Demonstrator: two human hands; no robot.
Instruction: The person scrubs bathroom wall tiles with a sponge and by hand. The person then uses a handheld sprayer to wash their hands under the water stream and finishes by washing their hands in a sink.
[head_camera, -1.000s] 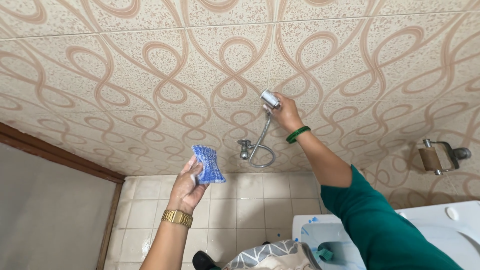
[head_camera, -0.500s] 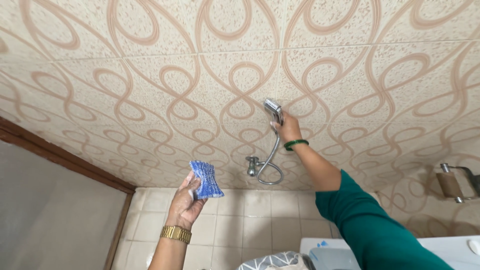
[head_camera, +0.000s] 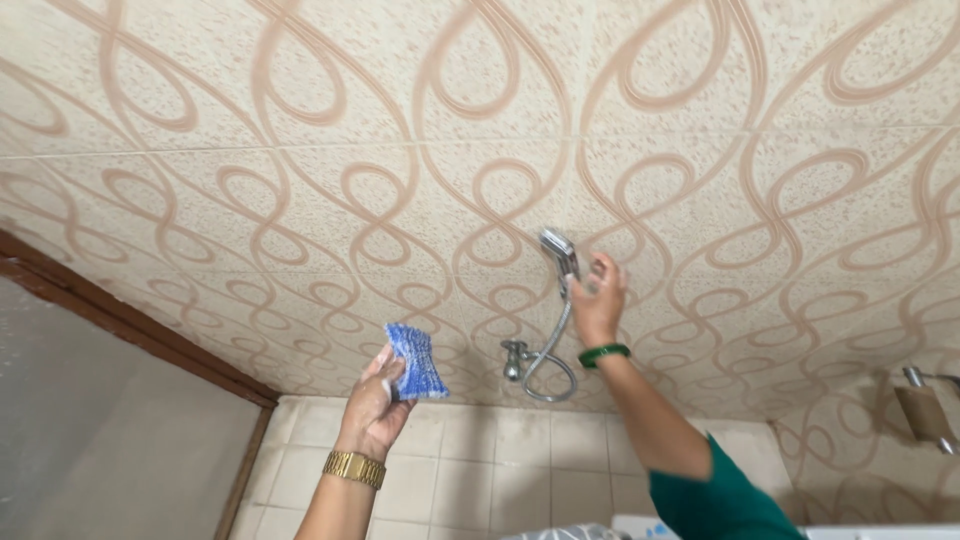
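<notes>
My left hand, with a gold watch on its wrist, holds a blue scrubbing sponge up in front of the patterned wall tiles. My right hand, with a green bangle on its wrist, is raised with fingers spread just right of a chrome spray head that sits against the wall. The fingers are not wrapped around the spray head. Its metal hose loops down to a small tap valve low on the wall.
A brown door frame runs along the left, with a grey door panel beside it. Pale square floor tiles lie below. A toilet-roll holder is fixed to the wall at the far right.
My right hand has let go of the spray head and its fingers have spread; the spray head stays on the wall. The view has tilted upward. My left hand still holds the sponge.
</notes>
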